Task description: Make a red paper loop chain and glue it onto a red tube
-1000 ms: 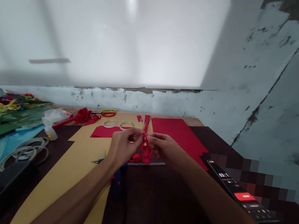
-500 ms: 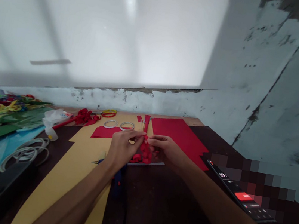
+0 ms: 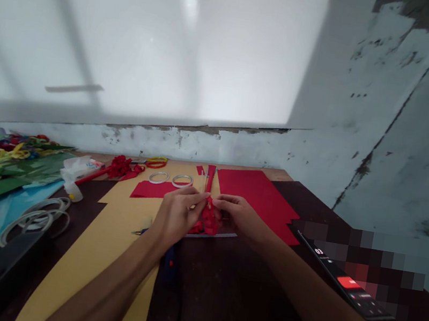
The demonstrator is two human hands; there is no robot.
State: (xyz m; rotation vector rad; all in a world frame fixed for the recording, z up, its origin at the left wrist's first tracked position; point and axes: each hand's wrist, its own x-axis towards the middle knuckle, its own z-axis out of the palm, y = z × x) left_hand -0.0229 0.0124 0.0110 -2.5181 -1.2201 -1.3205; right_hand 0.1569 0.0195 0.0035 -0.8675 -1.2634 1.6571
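Dark table (image 3: 222, 292), yellow sheet (image 3: 113, 236) on it; L hand (image 3: 178, 214) + R hand (image 3: 240, 216) pinch red strip (image 3: 210, 222) close tog., prob. for fine control.

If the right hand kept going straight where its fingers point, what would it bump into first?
The right hand would probably meet the curly red piece at its fingertips, then the left hand facing it. Depth is hard to judge here.
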